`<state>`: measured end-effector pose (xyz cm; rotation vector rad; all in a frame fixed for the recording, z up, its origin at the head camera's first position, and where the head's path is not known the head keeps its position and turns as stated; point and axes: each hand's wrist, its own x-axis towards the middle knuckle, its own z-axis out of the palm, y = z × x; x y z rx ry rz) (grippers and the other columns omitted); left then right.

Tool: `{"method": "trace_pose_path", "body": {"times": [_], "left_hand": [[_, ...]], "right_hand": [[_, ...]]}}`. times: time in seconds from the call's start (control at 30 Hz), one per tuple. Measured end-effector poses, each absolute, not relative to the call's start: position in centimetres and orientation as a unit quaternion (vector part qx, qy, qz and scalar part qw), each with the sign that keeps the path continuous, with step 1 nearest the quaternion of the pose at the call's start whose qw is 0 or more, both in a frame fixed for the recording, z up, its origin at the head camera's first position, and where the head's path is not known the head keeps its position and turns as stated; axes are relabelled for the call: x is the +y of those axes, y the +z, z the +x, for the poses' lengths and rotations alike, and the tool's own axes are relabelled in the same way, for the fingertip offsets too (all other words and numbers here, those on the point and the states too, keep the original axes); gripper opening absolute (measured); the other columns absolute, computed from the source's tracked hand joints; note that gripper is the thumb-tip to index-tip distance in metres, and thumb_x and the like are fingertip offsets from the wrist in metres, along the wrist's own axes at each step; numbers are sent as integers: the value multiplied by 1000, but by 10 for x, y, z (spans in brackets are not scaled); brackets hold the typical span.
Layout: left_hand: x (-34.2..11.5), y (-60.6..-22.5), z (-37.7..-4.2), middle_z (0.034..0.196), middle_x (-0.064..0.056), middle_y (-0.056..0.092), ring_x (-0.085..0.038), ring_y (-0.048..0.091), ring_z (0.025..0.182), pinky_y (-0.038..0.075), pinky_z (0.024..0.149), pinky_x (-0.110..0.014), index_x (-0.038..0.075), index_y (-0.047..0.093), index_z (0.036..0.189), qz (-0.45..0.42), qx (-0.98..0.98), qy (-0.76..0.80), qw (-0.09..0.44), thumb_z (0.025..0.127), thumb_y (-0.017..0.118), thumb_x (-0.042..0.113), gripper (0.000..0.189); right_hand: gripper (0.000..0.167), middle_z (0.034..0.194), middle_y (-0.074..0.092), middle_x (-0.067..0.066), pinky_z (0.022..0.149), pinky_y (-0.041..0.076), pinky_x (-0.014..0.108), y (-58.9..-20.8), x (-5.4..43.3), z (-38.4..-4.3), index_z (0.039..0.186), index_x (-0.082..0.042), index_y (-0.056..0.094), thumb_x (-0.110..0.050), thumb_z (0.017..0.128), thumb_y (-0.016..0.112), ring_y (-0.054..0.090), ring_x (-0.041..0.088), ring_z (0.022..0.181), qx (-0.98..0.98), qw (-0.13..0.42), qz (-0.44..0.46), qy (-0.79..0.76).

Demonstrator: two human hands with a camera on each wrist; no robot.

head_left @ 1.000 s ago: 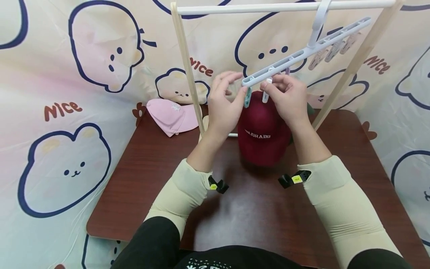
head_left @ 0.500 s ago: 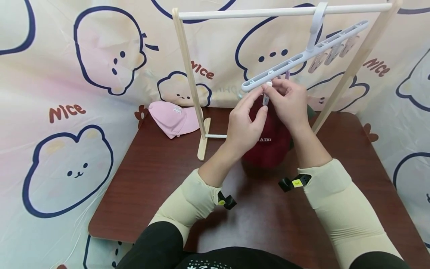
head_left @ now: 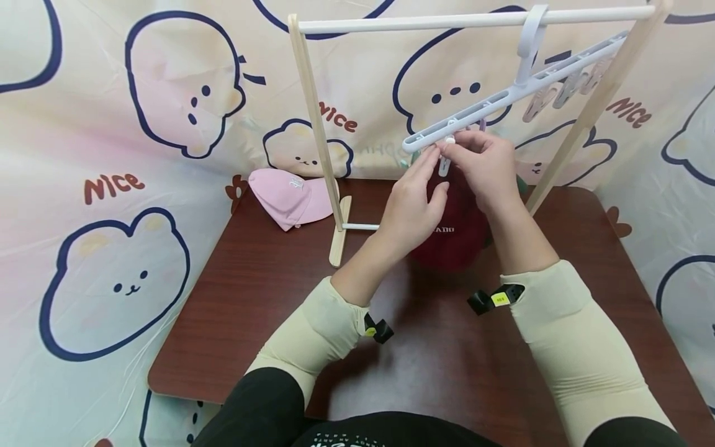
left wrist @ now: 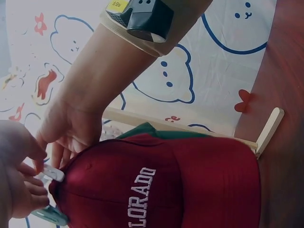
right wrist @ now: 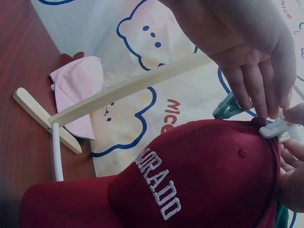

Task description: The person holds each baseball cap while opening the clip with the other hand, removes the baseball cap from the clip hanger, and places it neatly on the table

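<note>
A dark red baseball cap [head_left: 447, 248] with white "COLORADO" lettering hangs below a pale clip hanger [head_left: 475, 113]. My right hand [head_left: 491, 171] pinches a white clothespin [head_left: 444, 166] between thumb and fingers, its tip at the cap's back edge. Close beside it is my left hand [head_left: 410, 208], with fingers fairly straight and fingertips right by the clothespin and the right thumb. In the right wrist view, the left fingers reach down over the cap's edge. A green clothespin [right wrist: 228, 107] sits next to the cap, mostly hidden by the left hand in the head view.
The hanger hooks over the white rod [head_left: 391, 23] of a wooden rack [head_left: 313, 118] on the brown table [head_left: 246, 316]. More clothespins [head_left: 564, 90] hang at its right end. A pink cap [head_left: 293, 200] lies at the back left. Something green [left wrist: 175, 134] shows behind the red cap.
My left hand has moved right, from the hanger's left end to the white clothespin, covering part of the red cap. My right hand keeps its pinch on the clothespin.
</note>
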<state>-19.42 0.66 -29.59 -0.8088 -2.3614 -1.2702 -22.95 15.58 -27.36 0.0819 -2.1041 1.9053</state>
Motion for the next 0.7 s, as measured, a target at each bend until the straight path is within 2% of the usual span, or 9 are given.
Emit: {"method": "trace_pose_path", "body": {"times": [0.17, 0.33, 0.43, 0.53, 0.7], "left_hand": [[9, -294, -197, 161, -8, 29, -6, 23, 147, 20, 114, -13, 2, 31, 152, -284, -843, -433, 146, 99, 54, 12, 58], [9, -295, -203, 159, -8, 33, -8, 27, 146, 21, 115, -15, 2, 33, 152, -269, -856, -423, 123, 99, 55, 13, 58], [8, -296, -209, 158, -8, 35, -10, 29, 146, 22, 116, -17, 3, 34, 151, -251, -869, -413, 106, 99, 57, 16, 58], [7, -296, -213, 158, -7, 37, -10, 30, 146, 23, 116, -19, 4, 36, 151, -238, -879, -401, 95, 100, 57, 19, 57], [5, -294, -218, 152, -5, 45, -12, 39, 141, 30, 115, -22, 7, 40, 149, -241, -884, -389, 101, 100, 56, 22, 53]], "right_hand": [[35, 99, 73, 3, 83, 56, 23, -271, 158, -232, 111, -5, 74, -23, 82, 81, 61, 18, 101, -717, 123, 22, 686], [35, 106, 71, 6, 89, 55, 26, -270, 161, -232, 111, -4, 74, -22, 82, 81, 56, 18, 111, -709, 105, 22, 697], [34, 110, 69, 8, 85, 56, 24, -269, 161, -231, 111, -4, 74, -21, 82, 80, 57, 18, 109, -704, 96, 27, 703], [33, 111, 68, 9, 78, 57, 21, -268, 161, -232, 112, -4, 74, -20, 83, 80, 62, 19, 99, -692, 82, 37, 716], [34, 113, 66, 9, 75, 58, 23, -269, 166, -235, 113, -4, 74, -20, 83, 80, 64, 19, 94, -671, 57, 65, 737]]}}
